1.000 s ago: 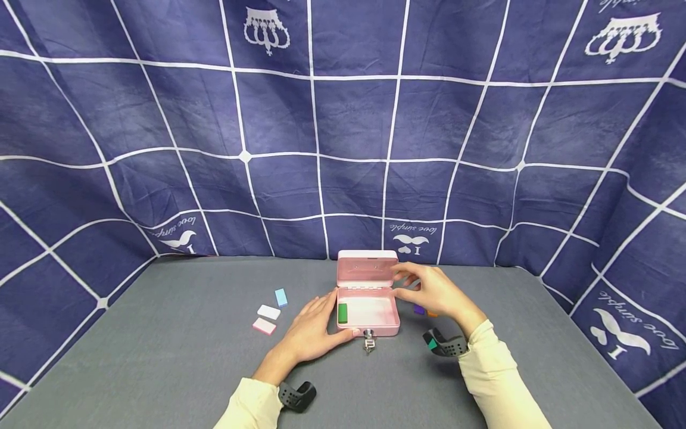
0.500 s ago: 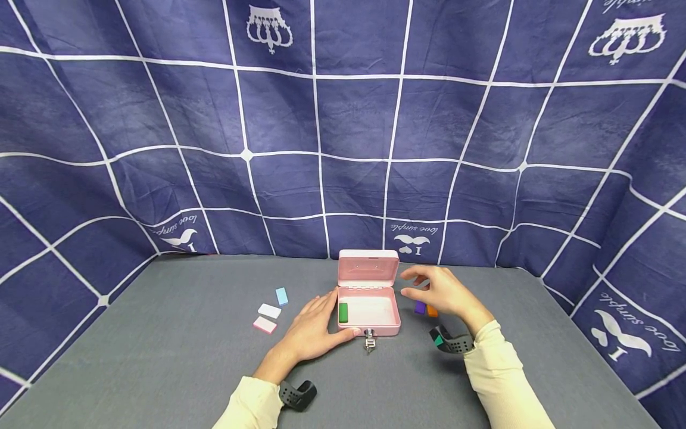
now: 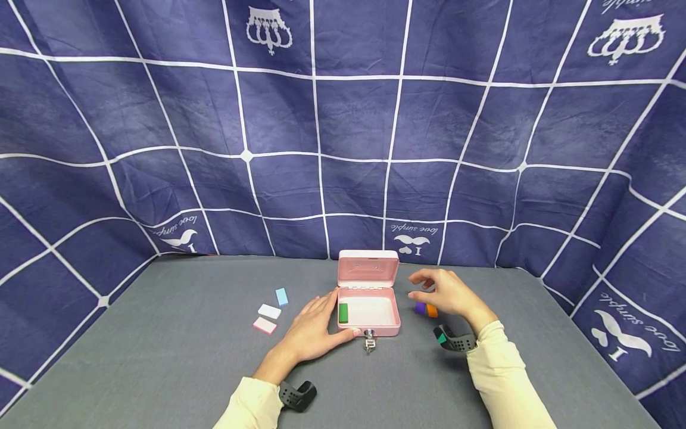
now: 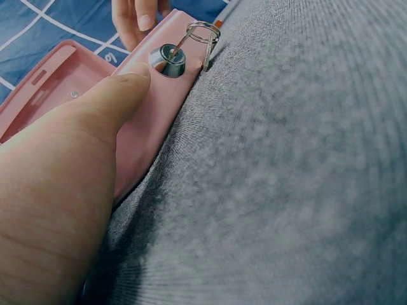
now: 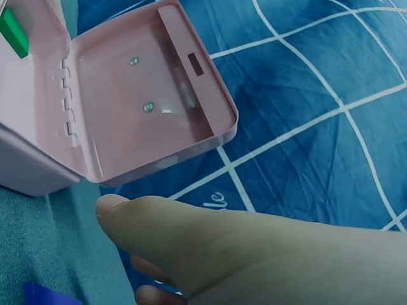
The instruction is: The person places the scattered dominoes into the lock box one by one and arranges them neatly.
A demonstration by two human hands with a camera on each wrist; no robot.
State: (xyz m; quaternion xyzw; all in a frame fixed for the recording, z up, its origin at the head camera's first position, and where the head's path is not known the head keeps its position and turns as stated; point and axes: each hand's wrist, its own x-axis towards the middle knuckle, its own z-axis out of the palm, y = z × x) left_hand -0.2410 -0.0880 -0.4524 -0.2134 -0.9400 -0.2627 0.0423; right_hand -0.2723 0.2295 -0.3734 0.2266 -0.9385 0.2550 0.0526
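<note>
A small pink metal cash box (image 3: 386, 329) stands on the grey table with its lid (image 3: 367, 271) raised. Inside, at the left, lies a green block (image 3: 343, 313). My left hand (image 3: 311, 328) rests against the box's left front corner, fingers straight along the side, thumb on the front beside the lock (image 4: 168, 60). A key on a ring (image 4: 205, 30) sits in that lock. To the right of the box, my right hand (image 3: 450, 293) hovers with fingers loosely bent and nothing in them. Just below it are a purple block (image 3: 420, 307) and an orange block (image 3: 431, 310).
Left of the box lie a light blue block (image 3: 281, 297), a white block (image 3: 269, 311) and a pink-edged block (image 3: 265, 325). A blue cloth (image 3: 359, 119) with white grid lines hangs behind the table (image 3: 177, 333).
My right hand has moved right, away from the raised lid, and the purple and orange blocks show more. The left hand and the box stay put.
</note>
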